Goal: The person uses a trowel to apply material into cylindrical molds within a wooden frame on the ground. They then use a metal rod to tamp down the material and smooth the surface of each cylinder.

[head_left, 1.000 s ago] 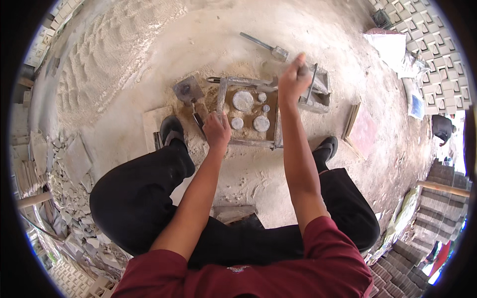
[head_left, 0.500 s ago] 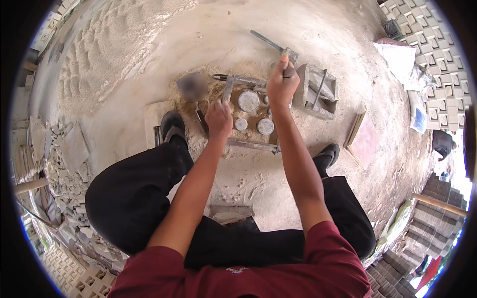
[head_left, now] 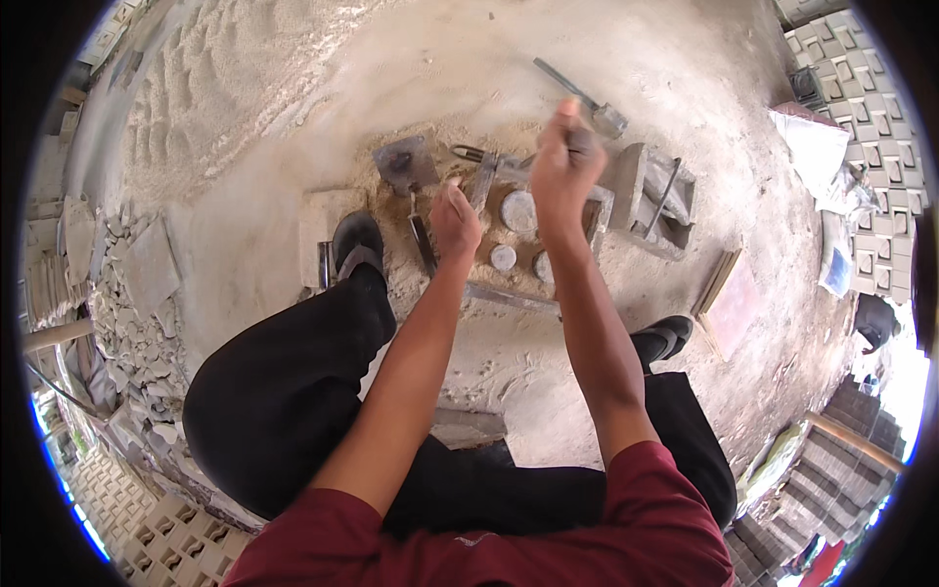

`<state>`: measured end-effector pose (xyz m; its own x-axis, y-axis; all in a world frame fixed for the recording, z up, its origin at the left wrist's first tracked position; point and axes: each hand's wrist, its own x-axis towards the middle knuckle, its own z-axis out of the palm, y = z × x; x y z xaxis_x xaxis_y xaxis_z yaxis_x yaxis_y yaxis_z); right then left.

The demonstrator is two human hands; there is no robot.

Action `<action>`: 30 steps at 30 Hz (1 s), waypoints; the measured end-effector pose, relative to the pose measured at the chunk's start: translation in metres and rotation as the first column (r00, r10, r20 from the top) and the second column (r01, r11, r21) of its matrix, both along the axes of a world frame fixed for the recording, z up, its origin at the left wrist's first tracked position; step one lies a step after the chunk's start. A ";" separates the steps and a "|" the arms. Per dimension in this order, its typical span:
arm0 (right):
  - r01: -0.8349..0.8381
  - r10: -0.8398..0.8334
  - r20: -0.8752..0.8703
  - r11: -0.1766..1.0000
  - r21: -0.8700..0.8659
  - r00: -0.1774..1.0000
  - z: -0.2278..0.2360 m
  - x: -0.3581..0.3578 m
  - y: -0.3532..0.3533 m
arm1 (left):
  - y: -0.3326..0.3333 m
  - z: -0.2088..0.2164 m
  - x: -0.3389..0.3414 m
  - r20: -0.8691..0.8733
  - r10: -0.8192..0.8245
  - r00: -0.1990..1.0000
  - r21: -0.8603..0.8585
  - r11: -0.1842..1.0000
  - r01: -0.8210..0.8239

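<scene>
Sand fills a rectangular frame on the ground between my feet, with several round pale discs set in it. My left hand is closed with curled fingers beside the frame's left rail; anything inside it is hidden. Above the frame's right part, my right hand makes a blurred fist, thumb uppermost, and its contents do not show. Just past it a hammer lies on the ground. Left of the frame rests a square-bladed trowel with a dark handle.
An open box with a rod across it stands right of the frame. Farther right are a pinkish board, white sacks and stacked blocks. Broken rubble lies left. Another person is at the far right.
The whole view has shifted, with the ground things now farther right and lower. Against the frame, my right hand has moved left and my left hand slightly away from the left rail.
</scene>
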<state>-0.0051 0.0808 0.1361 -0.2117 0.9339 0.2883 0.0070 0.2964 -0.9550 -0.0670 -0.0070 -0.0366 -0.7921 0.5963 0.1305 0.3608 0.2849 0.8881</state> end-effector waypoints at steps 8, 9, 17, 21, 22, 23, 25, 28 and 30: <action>-0.092 0.095 -0.070 0.995 0.042 0.993 -0.005 0.005 0.006 | -0.002 -0.007 0.002 0.009 0.014 1.000 0.015 1.000 -0.014; -0.212 0.211 -0.108 0.977 0.003 0.972 -0.005 0.010 0.007 | -0.002 -0.006 0.004 0.011 0.022 1.000 0.015 1.000 -0.022; -0.332 0.292 -0.226 0.929 -0.166 0.929 -0.003 0.015 0.009 | -0.003 -0.006 0.005 0.021 -0.012 1.000 0.017 1.000 0.011; -0.173 0.139 -0.213 0.974 -0.148 0.967 -0.007 0.025 0.003 | 0.002 -0.013 0.018 0.243 -0.156 0.957 0.075 0.987 0.142; -0.140 0.126 -0.167 0.988 -0.072 0.978 -0.007 0.030 -0.004 | -0.006 -0.018 0.021 0.413 -0.206 0.887 0.088 0.979 0.186; -0.105 0.087 -0.165 0.989 -0.108 0.983 -0.018 0.024 -0.011 | -0.014 -0.041 0.023 0.411 -0.206 0.888 0.086 0.979 0.187; -0.215 0.175 -0.263 0.967 -0.133 0.949 0.005 -0.023 -0.031 | -0.049 -0.083 -0.034 0.333 -0.104 0.937 0.151 0.987 0.056; -0.160 0.129 -0.193 0.974 -0.157 0.973 -0.001 0.006 -0.034 | -0.045 -0.060 0.002 0.473 -0.043 0.880 0.196 0.979 -0.057; -0.170 0.173 -0.008 0.959 -0.227 0.985 -0.030 0.040 -0.034 | -0.034 -0.012 0.041 0.550 -0.015 0.835 0.114 0.992 -0.057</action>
